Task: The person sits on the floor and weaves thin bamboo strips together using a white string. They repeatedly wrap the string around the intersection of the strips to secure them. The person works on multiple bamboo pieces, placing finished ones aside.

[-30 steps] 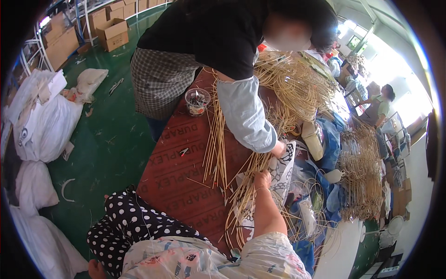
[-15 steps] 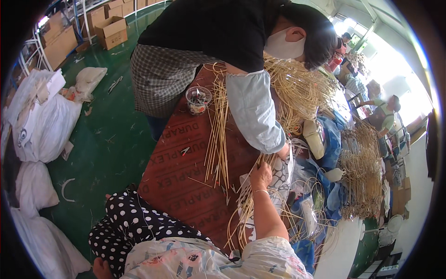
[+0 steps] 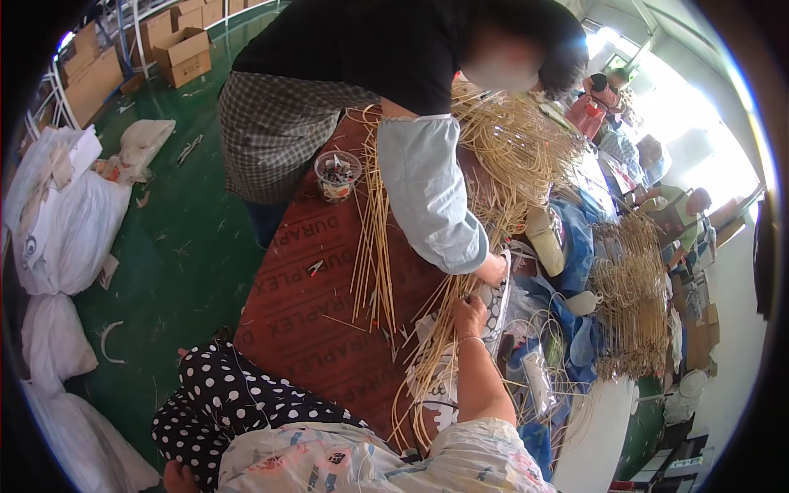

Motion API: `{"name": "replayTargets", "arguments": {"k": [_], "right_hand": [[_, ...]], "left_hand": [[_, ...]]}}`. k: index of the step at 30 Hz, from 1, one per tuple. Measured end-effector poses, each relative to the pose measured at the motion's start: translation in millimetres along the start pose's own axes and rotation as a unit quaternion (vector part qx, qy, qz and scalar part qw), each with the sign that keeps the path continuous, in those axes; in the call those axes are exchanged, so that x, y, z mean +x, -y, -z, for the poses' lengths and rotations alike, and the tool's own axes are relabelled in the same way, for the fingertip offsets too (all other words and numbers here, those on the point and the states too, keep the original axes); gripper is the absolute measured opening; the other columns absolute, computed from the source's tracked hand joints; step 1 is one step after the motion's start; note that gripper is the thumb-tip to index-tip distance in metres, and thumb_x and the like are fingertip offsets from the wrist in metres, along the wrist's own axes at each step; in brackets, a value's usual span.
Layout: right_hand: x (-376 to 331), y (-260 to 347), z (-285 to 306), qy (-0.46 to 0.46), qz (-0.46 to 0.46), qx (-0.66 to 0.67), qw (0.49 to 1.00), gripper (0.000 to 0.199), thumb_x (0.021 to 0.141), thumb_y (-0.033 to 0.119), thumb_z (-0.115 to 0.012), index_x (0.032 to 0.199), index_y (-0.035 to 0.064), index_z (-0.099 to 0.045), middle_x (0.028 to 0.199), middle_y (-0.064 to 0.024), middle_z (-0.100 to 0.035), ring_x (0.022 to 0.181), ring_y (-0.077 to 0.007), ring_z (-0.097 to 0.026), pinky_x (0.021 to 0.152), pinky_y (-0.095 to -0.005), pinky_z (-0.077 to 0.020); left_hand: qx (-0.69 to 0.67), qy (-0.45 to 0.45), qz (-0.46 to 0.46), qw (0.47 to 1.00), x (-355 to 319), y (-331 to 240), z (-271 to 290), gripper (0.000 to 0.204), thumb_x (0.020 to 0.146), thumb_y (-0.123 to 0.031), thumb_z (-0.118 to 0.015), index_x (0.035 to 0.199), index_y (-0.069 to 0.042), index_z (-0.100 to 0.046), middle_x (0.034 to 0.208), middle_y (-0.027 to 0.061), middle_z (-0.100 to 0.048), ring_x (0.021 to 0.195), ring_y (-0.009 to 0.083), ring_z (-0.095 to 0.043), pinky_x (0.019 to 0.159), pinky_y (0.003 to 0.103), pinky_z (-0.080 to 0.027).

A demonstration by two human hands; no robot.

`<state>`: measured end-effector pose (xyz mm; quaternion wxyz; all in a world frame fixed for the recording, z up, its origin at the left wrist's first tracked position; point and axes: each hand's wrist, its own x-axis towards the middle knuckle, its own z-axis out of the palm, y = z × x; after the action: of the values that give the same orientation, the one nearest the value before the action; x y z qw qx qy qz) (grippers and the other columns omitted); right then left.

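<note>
My right hand point(image 3: 470, 316) is closed at the edge of a bundle of thin straw-coloured rattan canes point(image 3: 436, 335) on the table; its fingertips are hidden. A bracelet circles that wrist. Just beyond it, a co-worker's hand point(image 3: 493, 269) rests at the far end of the bundle, beside a white strip point(image 3: 504, 287). Under and beside the canes lies a patterned white cloth point(image 3: 491, 324). Only part of my left hand point(image 3: 177, 475) shows, low at the left beside polka-dot trousers, and its fingers are mostly hidden.
The red-brown table point(image 3: 304, 329) bears a second row of canes point(image 3: 374, 246) and a clear tub point(image 3: 338, 177) of small items. A large cane pile point(image 3: 518, 148) lies behind. White sacks point(image 3: 82, 234) stand on the green floor. The co-worker leans over from the far side.
The whole view has shifted slightly left. My right hand has moved a little to the right along the bundle, while the co-worker's hand stays near the far end.
</note>
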<state>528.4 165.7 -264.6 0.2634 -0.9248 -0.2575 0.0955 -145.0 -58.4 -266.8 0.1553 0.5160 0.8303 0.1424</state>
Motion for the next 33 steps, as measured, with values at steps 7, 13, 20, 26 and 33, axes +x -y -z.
{"name": "replayTargets", "arguments": {"k": [7,13,20,26,33], "right_hand": [[-19.6,6.6,0.1,-0.143,0.191,-0.121,0.964,0.020,0.071,0.023,-0.061,0.084,0.0076,-0.059,0.086,-0.0143,-0.058,0.082,-0.0341,-0.056,0.072,-0.0417,-0.0441],[-92.4,93.4,-12.0,0.092,0.381,-0.050,0.919,0.026,0.074,0.026,-0.061,0.086,0.0043,-0.055,0.089,-0.0159,-0.057,0.086,-0.0340,-0.055,0.074,-0.0418,-0.0442],[-42.1,133.7,-116.0,0.168,0.123,-0.132,0.969,0.057,0.069,0.045,-0.064,0.099,-0.0021,-0.052,0.103,-0.0208,-0.057,0.100,-0.0330,-0.054,0.086,-0.0390,-0.0437],[-59.0,137.3,-159.9,0.194,0.155,-0.125,0.961,0.039,0.073,0.023,-0.059,0.101,-0.0028,-0.051,0.097,-0.0231,-0.059,0.095,-0.0341,-0.057,0.085,-0.0380,-0.0448],[-66.2,127.0,-140.5,0.201,0.087,-0.093,0.971,0.028,0.071,0.017,-0.055,0.093,0.0002,-0.058,0.094,-0.0194,-0.062,0.092,-0.0339,-0.059,0.081,-0.0390,-0.0464]], "left_hand": [[0.008,-0.011,-0.007,1.000,-0.8,-8.5,0.7,0.014,0.069,-0.007,-0.054,0.079,0.001,-0.048,0.069,0.0147,-0.048,0.064,0.0290,-0.051,0.059,0.038,-0.040],[0.056,-0.014,-0.028,0.998,-5.4,4.7,-4.7,0.014,0.066,-0.008,-0.056,0.076,0.000,-0.049,0.067,0.0160,-0.049,0.065,0.0340,-0.052,0.060,0.040,-0.040],[0.062,-0.019,-0.018,0.998,-9.9,-1.3,-0.9,0.019,0.062,-0.011,-0.058,0.076,-0.001,-0.051,0.070,0.0166,-0.051,0.071,0.0363,-0.052,0.064,0.044,-0.040],[0.169,-0.021,-0.224,0.960,-12.4,24.8,-7.4,0.026,0.083,-0.024,-0.053,0.101,-0.007,-0.058,0.073,0.0125,-0.057,0.062,0.0268,-0.055,0.054,0.035,-0.044],[0.111,-0.029,-0.019,0.993,-6.9,-4.0,-12.8,0.022,0.061,-0.010,-0.059,0.080,-0.002,-0.051,0.080,0.0158,-0.051,0.080,0.0351,-0.050,0.072,0.044,-0.039]]}}
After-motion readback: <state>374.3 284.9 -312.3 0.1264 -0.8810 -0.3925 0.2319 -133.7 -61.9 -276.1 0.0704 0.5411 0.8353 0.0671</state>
